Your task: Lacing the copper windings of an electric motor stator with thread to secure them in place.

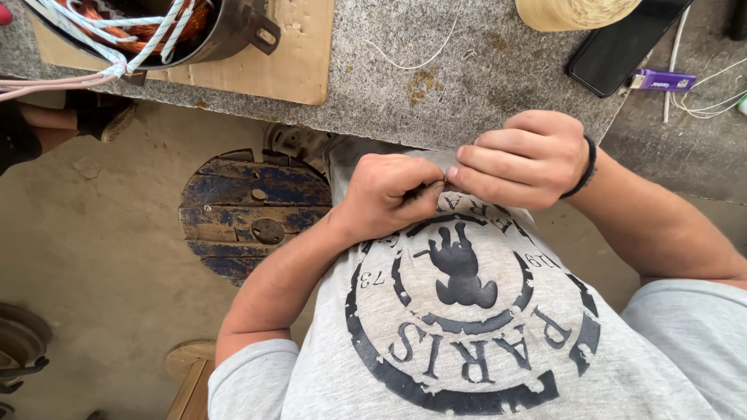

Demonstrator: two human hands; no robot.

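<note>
A grey stone worktop (pixel 467 70) runs across the top of the view, its surface speckled and stained in yellowish patches. A flat piece of brown cardboard (pixel 299 54) lies on it at the left. Past the worktop's right end sits a lower grey ledge (pixel 692 148). Below the worktop lies a bare, dusty concrete floor (pixel 101 233), tan-grey and marked with scuffs. On the floor, just under the worktop's edge, stands a round wooden cable spool (pixel 249 218), its worn top painted patchy blue. A small wooden disc (pixel 189 356) rests near the bottom. Soft, even daylight fills the scene, without hard shadows.
</note>
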